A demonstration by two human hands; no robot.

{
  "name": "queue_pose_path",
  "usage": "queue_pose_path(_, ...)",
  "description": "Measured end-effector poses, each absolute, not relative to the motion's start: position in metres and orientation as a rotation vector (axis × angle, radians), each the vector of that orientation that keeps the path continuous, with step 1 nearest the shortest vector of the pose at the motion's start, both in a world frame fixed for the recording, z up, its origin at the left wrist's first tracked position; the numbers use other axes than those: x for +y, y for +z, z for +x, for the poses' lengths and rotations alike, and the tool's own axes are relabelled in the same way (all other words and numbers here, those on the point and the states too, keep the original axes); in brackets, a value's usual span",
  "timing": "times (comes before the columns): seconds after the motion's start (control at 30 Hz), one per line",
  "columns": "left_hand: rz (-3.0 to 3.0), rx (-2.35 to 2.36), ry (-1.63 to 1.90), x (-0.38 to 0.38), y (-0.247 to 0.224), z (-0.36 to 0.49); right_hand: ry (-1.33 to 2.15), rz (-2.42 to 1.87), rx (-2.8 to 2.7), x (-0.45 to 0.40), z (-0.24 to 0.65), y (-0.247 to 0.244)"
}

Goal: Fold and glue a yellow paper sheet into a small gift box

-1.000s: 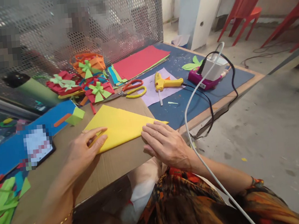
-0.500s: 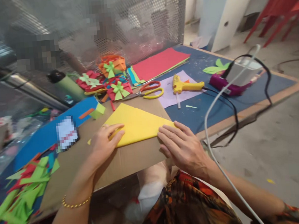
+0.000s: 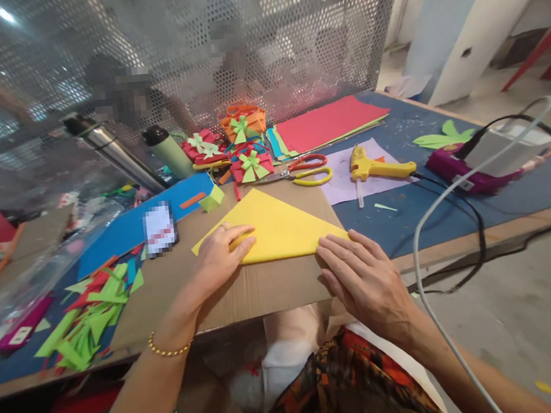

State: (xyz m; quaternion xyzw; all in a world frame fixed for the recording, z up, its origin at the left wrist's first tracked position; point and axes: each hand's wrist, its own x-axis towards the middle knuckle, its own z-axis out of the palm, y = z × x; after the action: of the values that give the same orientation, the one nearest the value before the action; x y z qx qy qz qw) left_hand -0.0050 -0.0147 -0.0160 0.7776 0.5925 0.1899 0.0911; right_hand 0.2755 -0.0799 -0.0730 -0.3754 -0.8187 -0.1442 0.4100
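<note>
A yellow paper (image 3: pixel 281 222), folded into a triangle, lies on brown cardboard (image 3: pixel 263 288) with its folded edge toward me. On its left part rests my left hand (image 3: pixel 224 249), thumb and fingers apart, pressing the paper down. My right hand (image 3: pixel 358 270) lies with fingers extended over the right corner. Just behind the paper are scissors (image 3: pixel 313 169) with red and yellow handles. A yellow glue gun (image 3: pixel 381 168) sits on a lilac sheet (image 3: pixel 336 191).
Red sheets (image 3: pixel 330 121) and small paper baskets (image 3: pixel 244 122) stand at the back. Green paper strips (image 3: pixel 92 316), a phone (image 3: pixel 160 229) and bottles (image 3: pixel 169 151) are at left. A white cable (image 3: pixel 419 252) hangs at right, near a purple power strip (image 3: pixel 470 170).
The view has shifted left, so everything appears farther right. Both hands remain on the yellow paper, in nearly the same places on it.
</note>
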Motion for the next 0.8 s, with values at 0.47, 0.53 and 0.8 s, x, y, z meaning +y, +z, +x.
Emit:
queue_pose_path(0.47,2.344,1.778,0.458,-0.019,-0.012,0.001,-0.364,-0.962,-2.118,-0.081,0.278,-0.071)
queue_pose_path(0.53,2.429,1.732,0.47,-0.02,-0.014,0.0,-0.374,-0.962,-2.146,-0.08,0.28,-0.069)
queue_pose_path(0.8,2.775,1.654,0.132,-0.032,-0.006,0.012,-0.402,-0.999,-2.335,-0.073,0.286,-0.047)
